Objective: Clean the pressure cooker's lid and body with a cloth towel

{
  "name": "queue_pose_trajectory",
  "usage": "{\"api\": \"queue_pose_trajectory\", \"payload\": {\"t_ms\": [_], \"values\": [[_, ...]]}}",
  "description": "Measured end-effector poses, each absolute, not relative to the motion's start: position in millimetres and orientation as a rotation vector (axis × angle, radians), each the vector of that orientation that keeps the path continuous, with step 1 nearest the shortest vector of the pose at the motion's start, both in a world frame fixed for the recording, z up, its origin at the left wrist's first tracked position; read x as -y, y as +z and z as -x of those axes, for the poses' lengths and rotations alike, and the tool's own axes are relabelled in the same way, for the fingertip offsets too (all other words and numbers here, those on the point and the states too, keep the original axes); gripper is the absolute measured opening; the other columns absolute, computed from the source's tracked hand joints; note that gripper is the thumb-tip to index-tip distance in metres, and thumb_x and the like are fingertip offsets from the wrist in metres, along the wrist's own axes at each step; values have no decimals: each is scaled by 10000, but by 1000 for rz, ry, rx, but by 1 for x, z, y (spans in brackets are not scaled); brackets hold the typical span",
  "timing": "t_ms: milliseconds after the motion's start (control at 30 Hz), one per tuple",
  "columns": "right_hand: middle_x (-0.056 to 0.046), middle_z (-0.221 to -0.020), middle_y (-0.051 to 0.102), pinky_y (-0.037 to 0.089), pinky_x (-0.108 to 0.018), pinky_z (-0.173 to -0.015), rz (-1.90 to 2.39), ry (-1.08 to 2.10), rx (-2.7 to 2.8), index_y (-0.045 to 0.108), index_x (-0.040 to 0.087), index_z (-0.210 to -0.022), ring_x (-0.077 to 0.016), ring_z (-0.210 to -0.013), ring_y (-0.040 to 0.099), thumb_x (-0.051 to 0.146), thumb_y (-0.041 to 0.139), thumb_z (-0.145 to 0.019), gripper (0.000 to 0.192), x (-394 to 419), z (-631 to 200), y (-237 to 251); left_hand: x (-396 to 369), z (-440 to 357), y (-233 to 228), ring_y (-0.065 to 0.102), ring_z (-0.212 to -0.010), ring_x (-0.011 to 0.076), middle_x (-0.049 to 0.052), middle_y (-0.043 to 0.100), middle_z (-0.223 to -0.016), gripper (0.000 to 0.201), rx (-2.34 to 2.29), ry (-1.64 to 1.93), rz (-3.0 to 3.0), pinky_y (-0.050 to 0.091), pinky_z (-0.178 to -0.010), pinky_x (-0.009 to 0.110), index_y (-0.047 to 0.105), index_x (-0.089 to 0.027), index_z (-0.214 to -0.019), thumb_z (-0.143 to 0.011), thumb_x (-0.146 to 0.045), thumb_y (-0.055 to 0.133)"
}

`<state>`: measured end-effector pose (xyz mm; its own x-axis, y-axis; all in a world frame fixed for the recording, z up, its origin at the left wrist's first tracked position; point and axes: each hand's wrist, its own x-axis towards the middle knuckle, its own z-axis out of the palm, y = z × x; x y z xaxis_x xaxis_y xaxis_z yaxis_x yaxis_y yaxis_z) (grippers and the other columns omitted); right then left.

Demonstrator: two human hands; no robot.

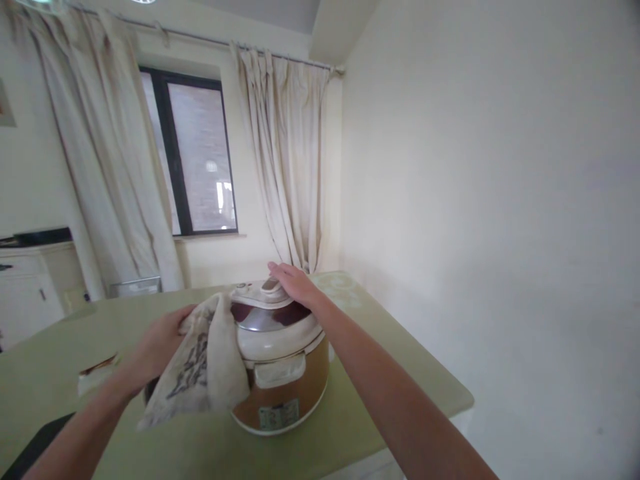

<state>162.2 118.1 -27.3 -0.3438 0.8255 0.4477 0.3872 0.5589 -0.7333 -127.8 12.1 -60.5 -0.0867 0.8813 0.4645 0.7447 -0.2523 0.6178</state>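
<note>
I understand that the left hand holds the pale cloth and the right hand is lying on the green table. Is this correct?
Not entirely: the head view shows the right hand on top of the cooker, not on the green table. The left hand does hold the pale cloth.

Off-white cloth with dark print, brown-and-white cooker, pale green table, cream curtains
</note>
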Motion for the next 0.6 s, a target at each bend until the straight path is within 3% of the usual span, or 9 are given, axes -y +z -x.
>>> {"api": "queue_pose_trajectory", "payload": {"t_ms": [100, 167, 233, 367, 467, 600], "values": [[-52, -1072, 776, 462, -355, -1035, 927, 697, 1891, 731, 246, -1016, -245, -1137, 674, 798, 379, -996, 655, -122, -164, -30, -6, 103, -25, 732, -921, 315, 16, 769, -900, 507, -2039, 1314, -2094, 577, -868, 428, 714, -146, -1155, -771, -418, 527], [-56, -1131, 758, 460, -345, -1048, 902, 713, 1825, 708, 233, -1096, -231, -1147, 667, 794, 341, -1007, 676, -124, -164, -30, -17, 75, -5, 711, -1085, 331, 67, 768, -1109, 549, -2135, 1421, -2173, 545, -961, 462, 642, -137, -1314, -866, -408, 478], [-75, -1192, 735, 460, -336, -1052, 892, 720, 1765, 679, 208, -1151, -227, -1163, 659, 782, 318, -1017, 691, -126, -164, -30, -39, 47, 7, 701, -1147, 315, 113, 752, -1229, 495, -1946, 1165, -2373, 536, -986, 418, 660, -167, -1275, -873, -417, 517], [-82, -1245, 720, 457, -311, -1065, 871, 744, 1767, 666, 204, -1173, -226, -1213, 646, 762, 352, -1020, 658, -125, -162, -29, -87, 22, 17, 739, -1031, 276, 102, 807, -1086, 317, -1770, 689, -2420, 537, -918, 343, 731, -237, -1095, -853, -389, 593], [-72, -1290, 714, 438, -331, -1105, 860, 746, 1845, 662, 232, -1230, -226, -1263, 627, 759, 428, -1003, 620, -122, -162, -29, -103, 27, 18, 736, -1034, 280, 111, 810, -1063, 246, -1824, 618, -2420, 527, -910, 344, 733, -225, -1018, -862, -360, 598], [-92, -1320, 704, 439, -361, -1110, 882, 764, 1869, 618, 232, -1325, -235, -1251, 643, 755, 503, -978, 638, -120, -162, -30, -90, 32, 9, 729, -1069, 309, 142, 779, -1181, 311, -1956, 579, -2459, 525, -891, 380, 683, -223, -1146, -924, -385, 538]]}}
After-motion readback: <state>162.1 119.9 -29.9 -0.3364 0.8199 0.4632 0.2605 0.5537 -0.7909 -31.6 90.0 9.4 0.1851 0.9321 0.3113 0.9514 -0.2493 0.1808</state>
